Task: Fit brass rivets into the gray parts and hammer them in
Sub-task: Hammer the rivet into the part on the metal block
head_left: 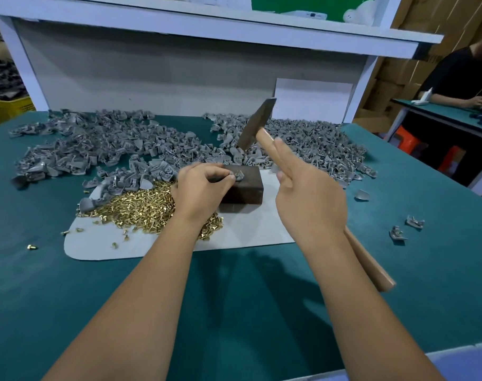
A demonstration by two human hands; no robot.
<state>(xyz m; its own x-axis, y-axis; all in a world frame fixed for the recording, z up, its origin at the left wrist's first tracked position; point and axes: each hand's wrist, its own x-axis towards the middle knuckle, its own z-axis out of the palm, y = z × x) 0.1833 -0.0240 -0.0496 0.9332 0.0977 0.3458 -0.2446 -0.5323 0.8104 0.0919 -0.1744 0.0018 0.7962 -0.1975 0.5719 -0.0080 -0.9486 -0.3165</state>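
On the far left of the worktop (69,270) lies a big heap of gray parts (91,144), with a second heap (311,138) to the far right of the hammer. Nearer, on a pale mat (248,232), sits a pile of brass rivets (141,207), just left of the left hand (204,191).

That hand's fingers (229,178) are curled and pinched on one gray part (238,176), which rests on top of the dark block (242,188) with a rivet seemingly standing in it, though it is too small to be sure. The fingertips sit right at the spot the hammer must hit, so the plain risk is a struck finger if the blow lands a little left.

The right hand (308,199) holds the hammer (257,125) raised and tilted, head above the far side of the block. Its grip looks loose: two fingers are stretched along the wooden handle (371,268), the rest hidden behind it. A loose hold could let the head twist, glance off and bend the rivet, or flick the part off the block into the heaps.

Two stray parts (407,228) lie near right.
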